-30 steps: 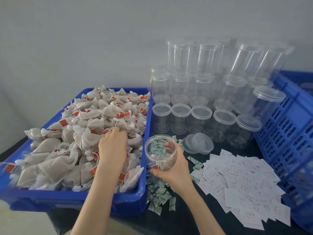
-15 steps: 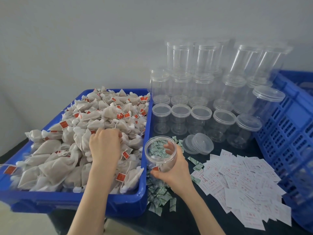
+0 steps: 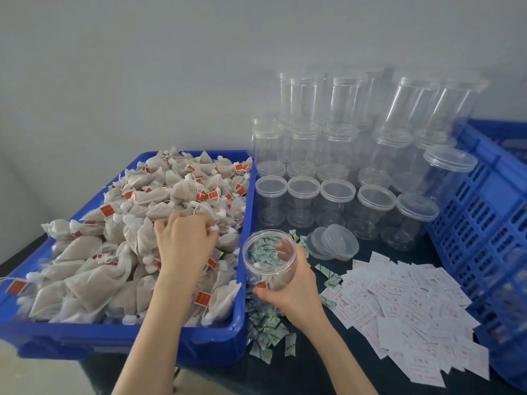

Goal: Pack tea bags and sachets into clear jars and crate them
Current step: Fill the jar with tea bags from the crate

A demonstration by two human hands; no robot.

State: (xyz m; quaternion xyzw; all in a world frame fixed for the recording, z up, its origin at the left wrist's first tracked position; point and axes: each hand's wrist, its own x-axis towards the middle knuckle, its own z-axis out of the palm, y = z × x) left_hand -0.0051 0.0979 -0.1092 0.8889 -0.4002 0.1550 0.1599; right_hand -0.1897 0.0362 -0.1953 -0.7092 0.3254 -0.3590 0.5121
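Since a moment ago, left hand has slid toward the bin's right wall, fingers curled into tea bags, apparently pinching some. Right hand grips the open jar at the blue bin's right edge. Filling step: lift bags across, drop into the mouth.

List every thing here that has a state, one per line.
Held jar: open, tilted, one tea bag inside.
Loose lids: off, lying on the table.
Jars: lidded, empty, stacked.
Tray: heaped with tea bags.
Crate: contents unclear.
Left hand: grips tea bags in the tray.
Right hand: holds the held jar.
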